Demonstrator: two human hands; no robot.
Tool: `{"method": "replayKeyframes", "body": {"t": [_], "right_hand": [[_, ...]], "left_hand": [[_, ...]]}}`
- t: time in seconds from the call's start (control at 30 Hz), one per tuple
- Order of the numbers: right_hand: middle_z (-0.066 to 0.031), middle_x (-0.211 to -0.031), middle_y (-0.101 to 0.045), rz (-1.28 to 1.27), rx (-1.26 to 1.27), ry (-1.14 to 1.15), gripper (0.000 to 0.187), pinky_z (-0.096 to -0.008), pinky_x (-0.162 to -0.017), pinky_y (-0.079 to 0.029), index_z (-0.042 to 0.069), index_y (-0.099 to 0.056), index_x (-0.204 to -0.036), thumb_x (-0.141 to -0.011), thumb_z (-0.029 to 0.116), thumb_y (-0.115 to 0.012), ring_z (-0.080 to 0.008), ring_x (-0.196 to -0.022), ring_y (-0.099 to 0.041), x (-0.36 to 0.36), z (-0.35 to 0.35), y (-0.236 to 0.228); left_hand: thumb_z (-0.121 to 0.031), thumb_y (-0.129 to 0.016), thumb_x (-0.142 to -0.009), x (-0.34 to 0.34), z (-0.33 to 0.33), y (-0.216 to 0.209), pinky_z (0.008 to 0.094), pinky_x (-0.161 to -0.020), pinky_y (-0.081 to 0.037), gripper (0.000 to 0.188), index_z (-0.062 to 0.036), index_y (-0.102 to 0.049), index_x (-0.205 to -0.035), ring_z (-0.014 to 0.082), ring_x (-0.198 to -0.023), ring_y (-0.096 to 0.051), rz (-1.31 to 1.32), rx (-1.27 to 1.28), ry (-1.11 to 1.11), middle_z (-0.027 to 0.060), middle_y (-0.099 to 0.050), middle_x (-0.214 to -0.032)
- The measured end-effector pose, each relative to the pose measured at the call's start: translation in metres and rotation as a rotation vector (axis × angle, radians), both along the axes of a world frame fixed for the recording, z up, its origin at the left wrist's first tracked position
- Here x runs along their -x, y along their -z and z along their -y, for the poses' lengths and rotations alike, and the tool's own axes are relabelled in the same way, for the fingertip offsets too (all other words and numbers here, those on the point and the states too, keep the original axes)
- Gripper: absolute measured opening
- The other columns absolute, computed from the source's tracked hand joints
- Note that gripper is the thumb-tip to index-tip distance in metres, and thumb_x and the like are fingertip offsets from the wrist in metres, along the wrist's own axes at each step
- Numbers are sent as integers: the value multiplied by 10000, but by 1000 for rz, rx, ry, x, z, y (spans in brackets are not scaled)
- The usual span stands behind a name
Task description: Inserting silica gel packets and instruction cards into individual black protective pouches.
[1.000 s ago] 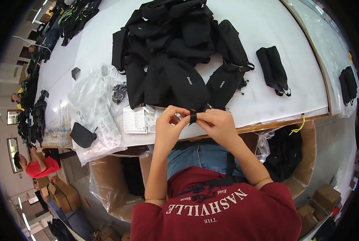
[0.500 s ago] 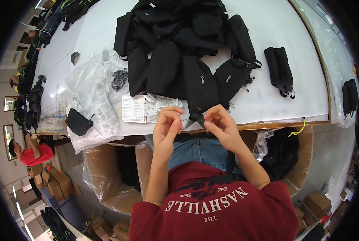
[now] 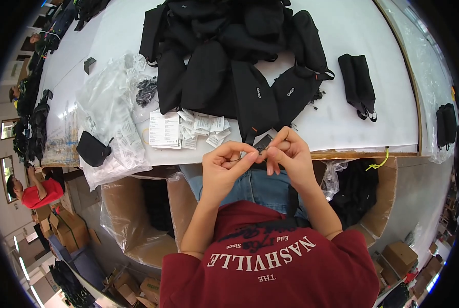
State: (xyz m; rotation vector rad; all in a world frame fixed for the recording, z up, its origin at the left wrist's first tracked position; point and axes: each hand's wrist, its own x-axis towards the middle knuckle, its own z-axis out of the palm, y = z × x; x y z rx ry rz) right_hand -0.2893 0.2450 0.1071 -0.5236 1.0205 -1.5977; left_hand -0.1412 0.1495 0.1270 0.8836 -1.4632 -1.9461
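At the table's front edge my left hand and my right hand meet, fingers closed in a pinch. Between them is a small dark hang tag with a thin dark string. The left fingers pinch the string, while the right fingertips grip at the tag's lower edge; exactly what sits between them is partly hidden. Just beyond the hands lies a black pouch with an orange tab at its near end. A second black pouch rests beside it, at the front of a large black pile.
White printed slips and loose packets lie left of the pouches. Farther left are a clear plastic bag and a small black pouch. Another pouch lies right. Lined cartons stand below the table edge.
My hands have come closer together, the left moving right toward the right hand. The tag now shows between and above the fingertips. The whole view has shifted slightly.
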Motion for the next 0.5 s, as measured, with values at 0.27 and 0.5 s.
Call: {"method": "replayKeyframes", "body": {"t": [0.27, 0.5], "right_hand": [[-42, -664, -606, 104, -62, 90, 158, -207, -489, -415, 32, -568, -820, -900, 146, -642, -93, -532, -562, -13, 4, 1], [-22, -619, -578, 113, -102, 111, 166, -207, -485, -404, 33, -587, -811, -904, 161, -638, -89, -523, -552, -15, 5, -1]], "left_hand": [[-19, -723, -794, 5, -7, 4, 187, -470, -147, 92, -12, -684, -877, -19, -497, -224, 58, 142, -81, -124, -321, -560], [-18, -733, -772, 6, -10, 7, 196, -468, -140, 111, -9, -679, -869, -14, -491, -217, 79, 239, -124, -115, -311, -540]]}}
